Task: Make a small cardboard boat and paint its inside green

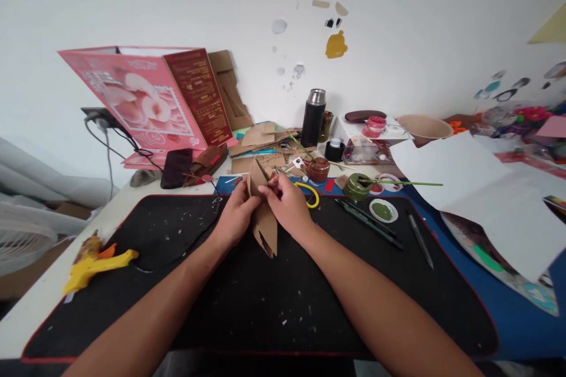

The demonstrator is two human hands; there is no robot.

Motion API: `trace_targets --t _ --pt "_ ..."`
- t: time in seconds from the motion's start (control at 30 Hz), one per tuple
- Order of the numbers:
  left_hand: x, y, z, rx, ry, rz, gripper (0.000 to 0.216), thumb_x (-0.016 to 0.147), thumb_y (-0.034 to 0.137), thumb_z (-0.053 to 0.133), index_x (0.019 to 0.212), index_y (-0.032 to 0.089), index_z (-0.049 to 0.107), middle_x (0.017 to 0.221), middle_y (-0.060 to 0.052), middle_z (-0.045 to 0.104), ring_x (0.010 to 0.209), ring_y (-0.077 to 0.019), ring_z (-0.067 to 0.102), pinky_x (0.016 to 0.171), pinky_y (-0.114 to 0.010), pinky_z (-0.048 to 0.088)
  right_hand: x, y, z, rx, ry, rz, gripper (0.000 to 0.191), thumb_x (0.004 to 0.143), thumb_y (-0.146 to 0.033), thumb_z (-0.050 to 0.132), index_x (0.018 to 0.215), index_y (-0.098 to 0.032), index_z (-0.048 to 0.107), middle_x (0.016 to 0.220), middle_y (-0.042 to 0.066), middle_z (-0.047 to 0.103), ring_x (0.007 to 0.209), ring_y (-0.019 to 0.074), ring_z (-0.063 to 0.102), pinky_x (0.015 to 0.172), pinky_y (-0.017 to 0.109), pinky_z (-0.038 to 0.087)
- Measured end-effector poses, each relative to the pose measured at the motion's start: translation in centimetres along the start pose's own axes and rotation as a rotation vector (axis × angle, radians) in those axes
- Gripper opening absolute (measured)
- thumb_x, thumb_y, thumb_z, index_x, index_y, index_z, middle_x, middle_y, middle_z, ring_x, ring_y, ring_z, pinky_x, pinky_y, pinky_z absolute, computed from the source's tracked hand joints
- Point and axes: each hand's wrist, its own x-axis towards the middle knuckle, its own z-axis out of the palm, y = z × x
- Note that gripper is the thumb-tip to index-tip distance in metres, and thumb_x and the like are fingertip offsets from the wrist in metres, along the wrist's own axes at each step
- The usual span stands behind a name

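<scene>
A folded piece of brown cardboard (266, 225) with pointed ends stands tilted between my hands, above the middle of the black mat. My left hand (237, 212) is closed on its left side, thumb across the face. From the other side, my right hand (286, 200) pinches the cardboard near its middle, with the fingertips close to my left thumb. Part of the cardboard's middle is hidden behind the fingers. Just beyond my right hand lies a pair of scissors with yellow handles (312, 195), its blades out of sight.
A yellow glue gun (99, 265) lies on the black mat (247, 312) at left. Pens (369, 222), a green paint lid (383, 211) and a green paint jar with a brush (357, 187) are at right. A black thermos (313, 121) and cardboard scraps (259, 144) stand behind.
</scene>
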Motion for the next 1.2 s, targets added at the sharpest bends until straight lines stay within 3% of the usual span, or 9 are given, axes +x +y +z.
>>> trace_targets --t 0.17,0.43,0.67,1.0,1.2 --pt "0.1 -0.3 -0.1 0.187 0.014 0.148 0.055 0.087 0.034 0.067 0.139 0.020 0.059 0.136 -0.011 0.073 0.126 -0.0298 0.069 0.113 -0.045 0.054 -0.2 0.1 0.2 0.030 0.026 -0.007 0.017 0.101 -0.037 0.072 0.097 -0.026 0.060 0.085 0.001 0.074 0.079 0.0231 0.071 0.073 0.032 0.049" --pt "-0.1 -1.3 -0.3 0.417 0.101 0.277 0.056 0.092 0.034 0.062 0.145 0.018 0.053 0.139 -0.015 0.068 0.127 -0.0302 0.067 0.113 -0.048 0.054 0.0 0.1 0.2 0.086 0.019 0.013 0.019 0.100 -0.041 0.072 0.095 -0.025 0.063 0.076 -0.002 0.067 0.072 0.0218 0.066 0.070 0.031 0.046" --pt "0.4 -1.0 -0.8 0.384 0.103 0.224 0.053 0.088 0.033 0.061 0.139 0.019 0.056 0.134 -0.014 0.072 0.123 -0.0318 0.069 0.110 -0.049 0.056 0.4 0.2 -0.3 0.062 -0.081 0.019 0.005 0.100 -0.028 0.073 0.102 -0.024 0.070 0.074 -0.003 0.069 0.070 0.0211 0.067 0.070 0.030 0.045" --pt "0.0 -0.3 -0.6 0.395 0.082 0.219 0.058 0.088 0.032 0.062 0.144 0.019 0.056 0.146 -0.015 0.069 0.137 -0.0327 0.065 0.122 -0.048 0.048 0.3 -0.5 -0.7 -0.129 -0.088 0.011 0.007 0.100 -0.023 0.078 0.102 -0.022 0.072 0.094 0.005 0.083 0.089 0.0261 0.079 0.078 0.034 0.051" --pt "-0.2 -0.1 -0.7 0.438 0.094 0.208 0.063 0.088 0.035 0.063 0.148 0.017 0.053 0.150 -0.019 0.067 0.141 -0.0363 0.063 0.125 -0.054 0.045 0.4 -0.7 -1.0 -0.209 -0.097 -0.004 0.008 0.101 -0.025 0.079 0.103 -0.022 0.072 0.093 0.006 0.083 0.087 0.0268 0.079 0.077 0.034 0.051"
